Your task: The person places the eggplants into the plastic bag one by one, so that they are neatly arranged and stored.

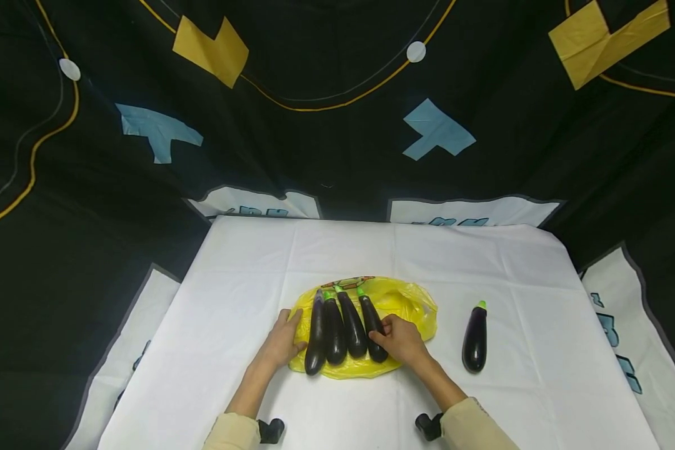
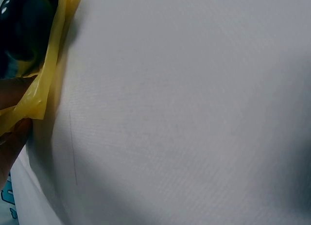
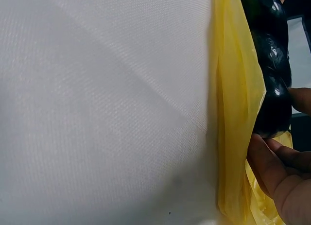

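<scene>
Several dark purple eggplants lie side by side on a yellow plastic bag spread flat, their green stem ends pointing away from me. My left hand is at the bag's left edge, beside the leftmost eggplant. In the left wrist view, thin yellow plastic runs between its thumb and finger. My right hand grips the rightmost eggplant on the bag, thumb on one side and fingers on the other. The right wrist view shows those fingers by the eggplant's rounded end.
Another eggplant lies alone on the white cloth-covered table, right of the bag. Black curtains with tape pieces hang behind the table. Dark straps or camera mounts sit at both wrists.
</scene>
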Motion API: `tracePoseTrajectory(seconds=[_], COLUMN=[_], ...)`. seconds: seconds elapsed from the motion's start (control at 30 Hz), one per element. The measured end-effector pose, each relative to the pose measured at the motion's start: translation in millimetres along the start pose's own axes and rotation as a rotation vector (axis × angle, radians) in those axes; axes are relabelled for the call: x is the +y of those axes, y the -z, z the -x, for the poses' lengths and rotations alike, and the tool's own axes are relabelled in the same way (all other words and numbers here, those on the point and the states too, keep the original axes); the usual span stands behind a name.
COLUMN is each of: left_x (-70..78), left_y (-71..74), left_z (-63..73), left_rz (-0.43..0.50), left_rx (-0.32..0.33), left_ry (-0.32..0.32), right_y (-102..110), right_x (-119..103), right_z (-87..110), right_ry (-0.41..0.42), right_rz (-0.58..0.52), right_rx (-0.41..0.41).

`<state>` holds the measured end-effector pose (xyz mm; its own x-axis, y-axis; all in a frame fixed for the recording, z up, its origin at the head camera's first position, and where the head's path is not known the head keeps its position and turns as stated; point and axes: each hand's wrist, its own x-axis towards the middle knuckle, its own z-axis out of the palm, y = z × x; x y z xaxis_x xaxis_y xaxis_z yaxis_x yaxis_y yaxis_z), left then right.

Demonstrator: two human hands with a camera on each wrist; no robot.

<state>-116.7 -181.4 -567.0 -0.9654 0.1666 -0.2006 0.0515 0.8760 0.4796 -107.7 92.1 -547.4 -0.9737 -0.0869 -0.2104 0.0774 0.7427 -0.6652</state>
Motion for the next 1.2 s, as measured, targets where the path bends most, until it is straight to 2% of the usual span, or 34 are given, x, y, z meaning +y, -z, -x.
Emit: tracePoseTrajectory(seconds=[0.37,1.0,1.2], left_x=[-0.2,0.4,0.2], left_y=[-0.6,-0.1,0.1], left_z=[0.0,-0.4,0.1], left_rz=[-0.01,-0.012,-0.009], left_rx=[0.005,0.002,0.007], left_ry=[-0.007,-0.001,-0.007], right_y=[-0.3,1.9,7.2], right_x=[-0.3,3.1,0.3], right_z=[1.1,1.5,3.1], right_ry=[-0.009,0.043,0.027], right_rz=[0.004,0.058,0.032], right_rx=[-0.002,0.038,0.041])
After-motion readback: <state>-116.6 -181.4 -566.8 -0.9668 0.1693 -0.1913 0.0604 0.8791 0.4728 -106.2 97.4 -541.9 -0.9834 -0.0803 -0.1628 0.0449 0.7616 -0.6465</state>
